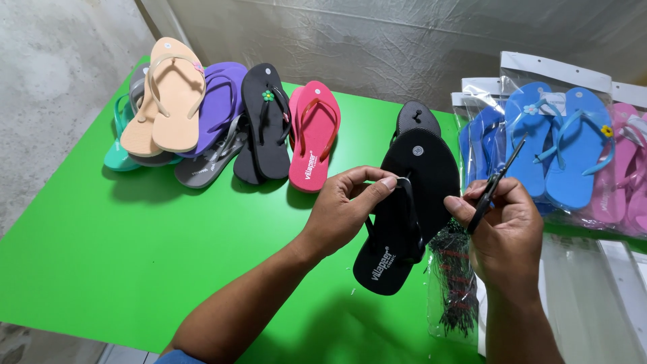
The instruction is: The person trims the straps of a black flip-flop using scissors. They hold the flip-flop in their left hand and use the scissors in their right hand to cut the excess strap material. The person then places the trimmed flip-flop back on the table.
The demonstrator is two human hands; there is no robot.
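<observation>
- The left hand (347, 205) gripped the black flip-flop (404, 209) by its strap, thumb and fingers pinched near the toe post, holding the sandal tilted just above the green table (135, 249).
- The right hand (502, 226) was closed around a thin dark tool (495, 182), seemingly small scissors or a tagging needle; which one could not be told.
- Judging from this, the step in hand was work on the strap, the tool's tip not yet touching it. The next move would call for a steady grip on the strap and a careful aim of the tip beside the left fingers.
- Just under the right hand lay a clear bag of dark ties (455, 283), partly covered by the wrist.
- A second black flip-flop (416, 116) lay behind the held one, mostly hidden.
- Farther left sat a loose pile: pink (313, 138), black (265, 121), purple (222, 101), peach (172, 94), grey and teal sandals, the lower ones largely buried.
- To the right, bagged blue pairs (556, 145) and pink ones ran off the frame edge.
- A plastic sheet (377, 40) hung at the back.
</observation>
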